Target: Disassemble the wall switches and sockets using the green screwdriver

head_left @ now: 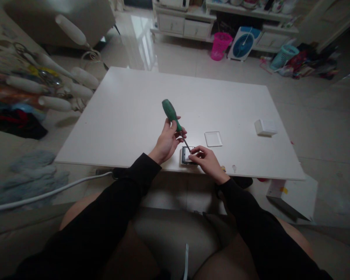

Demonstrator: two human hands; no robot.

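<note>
My left hand point(169, 140) is closed around a screwdriver point(169, 110) with a green handle. Its metal shaft slants down and to the right, its tip reaching the fingers of my right hand point(205, 159). Thumb and forefinger of that hand are pinched together at the tip; whatever is between them is too small to make out. Right below lies a small square device point(184, 156) with a pale casing and dark inner parts, near the table's front edge. My right hand covers part of it. Beyond this hand, a thin square white frame point(213, 139) lies flat.
A white table point(128, 112) spreads out before me. On its right stands a small white box point(265, 127); a small clear piece point(234, 168) lies near the front edge. White padded stands point(71, 31) rise at the left. A pink basket point(221, 46) and blue fan point(243, 44) are behind.
</note>
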